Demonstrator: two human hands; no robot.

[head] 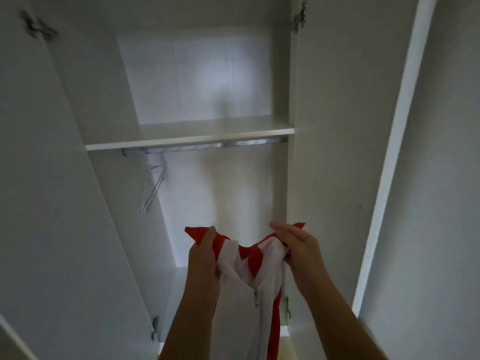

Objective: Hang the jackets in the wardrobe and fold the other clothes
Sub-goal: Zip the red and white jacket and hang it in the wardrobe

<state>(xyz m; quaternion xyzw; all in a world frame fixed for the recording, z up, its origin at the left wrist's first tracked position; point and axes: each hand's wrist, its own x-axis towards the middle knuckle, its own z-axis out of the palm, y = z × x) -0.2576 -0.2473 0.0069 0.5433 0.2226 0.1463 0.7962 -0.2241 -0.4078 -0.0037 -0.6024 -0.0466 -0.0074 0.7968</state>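
one red-and-white zip-front fabric jacket (244, 289) hangs at lower centre, its collar pinched between left hand (205, 253) and right hand (296, 246), held apart; two pale wire hangers (152, 188) on the wardrobe's metal rail (207, 148), centre left.

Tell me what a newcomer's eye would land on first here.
The red and white jacket, bottom centre, stands out against the pale open wardrobe. The left hand and right hand grip its collar, one at each side. Next come the empty white hangers at the left end of the metal rail, just under the shelf.
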